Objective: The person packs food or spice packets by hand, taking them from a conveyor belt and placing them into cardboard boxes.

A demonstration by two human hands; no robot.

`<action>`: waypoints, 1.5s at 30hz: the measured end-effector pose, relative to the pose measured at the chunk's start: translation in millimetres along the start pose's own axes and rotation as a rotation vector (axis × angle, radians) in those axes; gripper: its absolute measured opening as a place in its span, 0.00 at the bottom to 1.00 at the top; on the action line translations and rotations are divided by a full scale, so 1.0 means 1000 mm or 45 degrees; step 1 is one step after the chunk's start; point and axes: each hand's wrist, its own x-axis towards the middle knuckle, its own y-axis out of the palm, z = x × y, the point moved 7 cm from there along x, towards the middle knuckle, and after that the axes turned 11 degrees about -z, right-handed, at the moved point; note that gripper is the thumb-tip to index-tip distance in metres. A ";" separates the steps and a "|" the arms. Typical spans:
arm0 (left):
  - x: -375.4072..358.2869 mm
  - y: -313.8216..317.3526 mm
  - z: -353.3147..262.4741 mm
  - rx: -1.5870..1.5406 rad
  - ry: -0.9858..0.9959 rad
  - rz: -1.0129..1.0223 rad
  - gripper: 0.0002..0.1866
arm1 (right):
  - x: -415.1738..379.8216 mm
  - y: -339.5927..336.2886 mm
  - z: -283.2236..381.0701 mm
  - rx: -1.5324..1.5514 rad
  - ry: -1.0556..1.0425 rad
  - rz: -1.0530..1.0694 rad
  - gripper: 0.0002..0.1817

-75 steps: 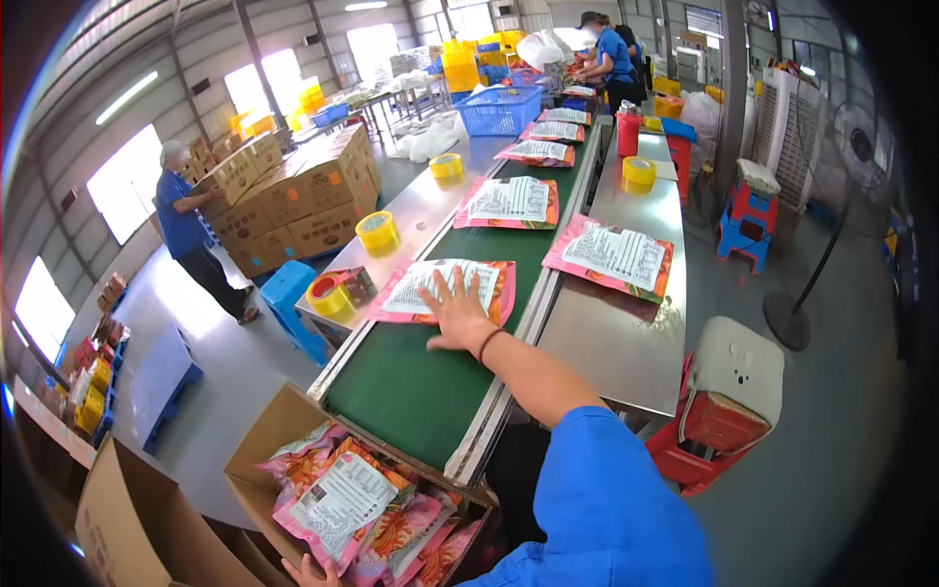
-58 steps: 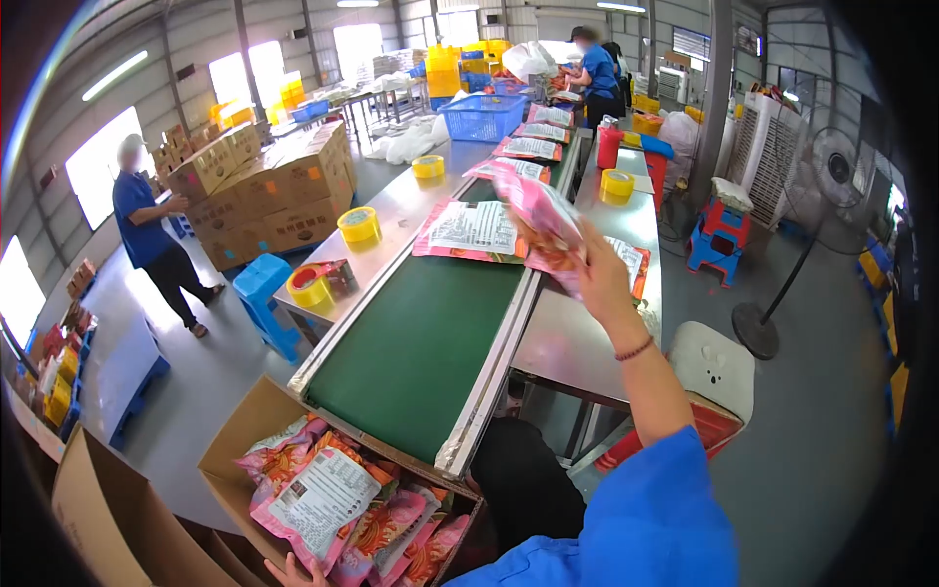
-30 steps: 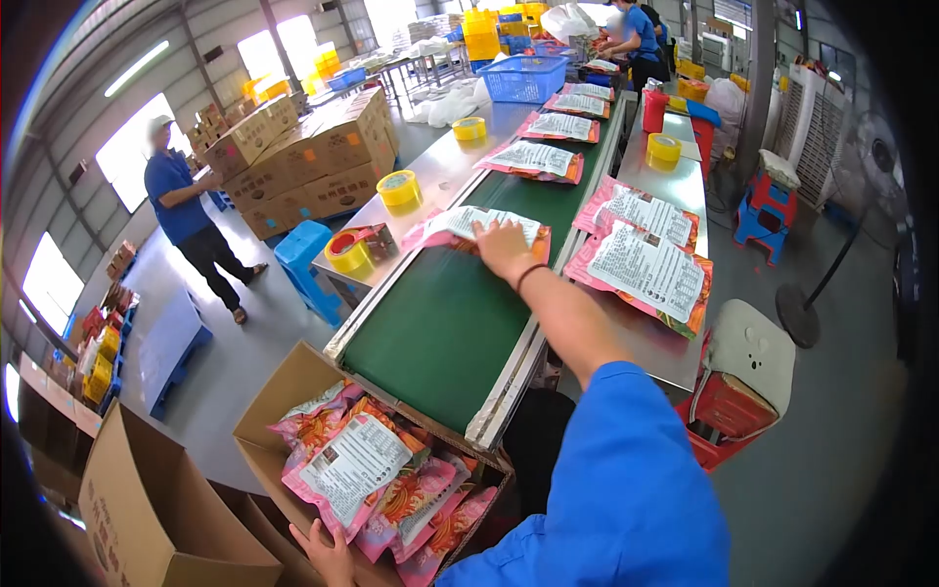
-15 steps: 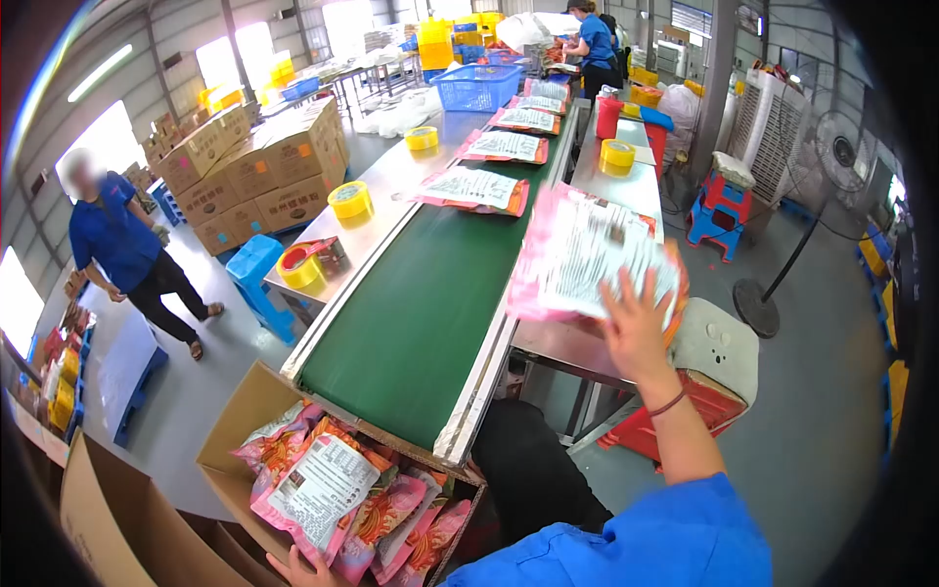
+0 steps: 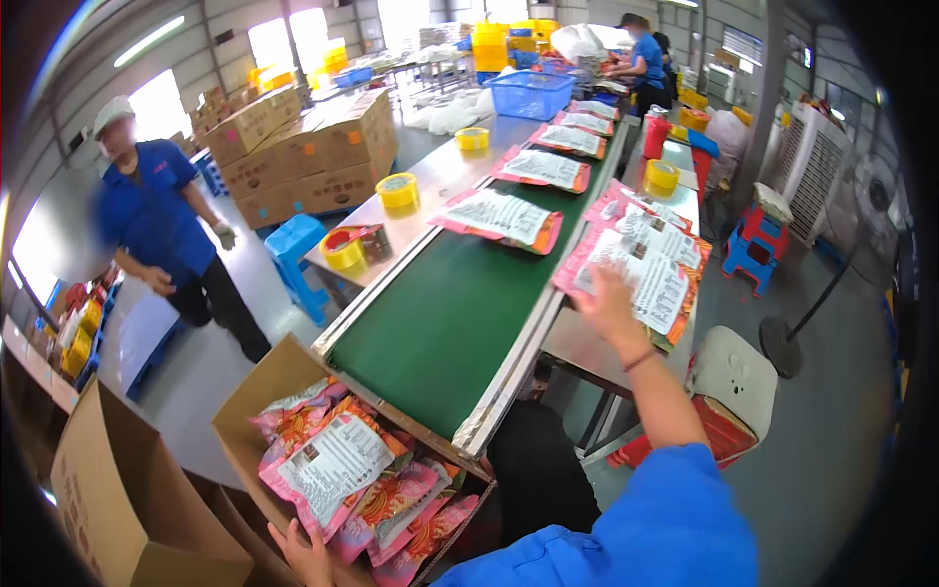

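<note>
My right hand (image 5: 614,311) rests on a pink-and-orange food packet (image 5: 653,292) with white printed label, its fingers stretched over the left part. This packet lies on the metal side table beside the conveyor, overlapping another packet (image 5: 641,207) behind it. At the bottom, my left hand (image 5: 305,556) has its fingers apart against the lower edge of a packet (image 5: 333,468) in an open cardboard box (image 5: 256,383). Several more packets fill that box. Along the green conveyor belt (image 5: 445,328) lie several label-up packets, the nearest one (image 5: 501,217) near its middle.
Tape rolls (image 5: 397,190) sit on the left metal table (image 5: 377,230). A person in blue (image 5: 155,220) stands at left, near a blue stool (image 5: 293,256) and stacked cartons (image 5: 303,161). Another open carton (image 5: 108,479) is at lower left. A cushioned red stool (image 5: 729,386) stands right.
The packet under my right hand has come down onto the side table, and the hand has shifted to its left part. The person at left has come closer. The view has turned left.
</note>
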 end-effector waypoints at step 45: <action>0.039 -0.184 -0.071 0.739 0.729 -0.306 0.24 | 0.056 0.008 -0.147 -0.396 -0.132 -0.119 0.32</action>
